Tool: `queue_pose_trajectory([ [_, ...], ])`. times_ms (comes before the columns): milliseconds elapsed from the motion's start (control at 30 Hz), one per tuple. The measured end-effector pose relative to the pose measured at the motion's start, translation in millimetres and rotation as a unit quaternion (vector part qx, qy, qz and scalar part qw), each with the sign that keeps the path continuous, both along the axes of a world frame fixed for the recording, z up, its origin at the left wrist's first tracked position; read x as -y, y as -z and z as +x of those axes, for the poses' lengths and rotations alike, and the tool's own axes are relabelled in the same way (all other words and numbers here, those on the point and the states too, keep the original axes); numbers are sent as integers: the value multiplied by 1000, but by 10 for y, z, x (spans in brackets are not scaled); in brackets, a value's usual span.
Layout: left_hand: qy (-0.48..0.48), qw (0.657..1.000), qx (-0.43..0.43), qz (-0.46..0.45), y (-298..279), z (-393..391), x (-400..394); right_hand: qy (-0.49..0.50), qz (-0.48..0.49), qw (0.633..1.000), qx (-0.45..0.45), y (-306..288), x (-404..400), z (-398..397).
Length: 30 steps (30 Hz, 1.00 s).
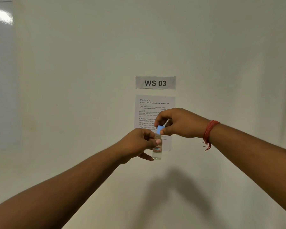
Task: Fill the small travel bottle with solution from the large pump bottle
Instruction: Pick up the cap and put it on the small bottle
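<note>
so, left hand point(139, 142): fingers curl round the small travel bottle point(157, 150), upright; hold it steady.
right hand point(177, 123): above bottle, pinches blue cap point(160, 129); twist squarely.

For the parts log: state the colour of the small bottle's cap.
Light blue cap, pinched by the right hand; head view.

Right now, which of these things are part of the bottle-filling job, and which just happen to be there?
Part of the job:
small bottle, held in the left hand
blue cap, pinched by the right hand
instruction sheet on the wall

Just there:
WS 03 sign
red wrist thread
</note>
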State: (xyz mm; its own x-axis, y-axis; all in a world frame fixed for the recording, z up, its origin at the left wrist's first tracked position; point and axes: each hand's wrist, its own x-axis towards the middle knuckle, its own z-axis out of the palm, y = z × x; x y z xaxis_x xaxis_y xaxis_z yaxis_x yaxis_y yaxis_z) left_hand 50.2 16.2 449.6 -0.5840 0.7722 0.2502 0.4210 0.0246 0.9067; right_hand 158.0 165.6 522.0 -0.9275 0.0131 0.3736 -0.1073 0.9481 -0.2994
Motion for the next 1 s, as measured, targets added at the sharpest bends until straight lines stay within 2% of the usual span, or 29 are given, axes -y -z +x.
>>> queue_pose_trajectory([
  [367, 14, 1000, -2, -4, -74, -44, -41, -20, 78, 996, 47, -149, 39, -59],
  [1000, 4, 999, -27, 25, -5, -75, -73, 5, 133, 990, 46, -155, 10, -158],
])
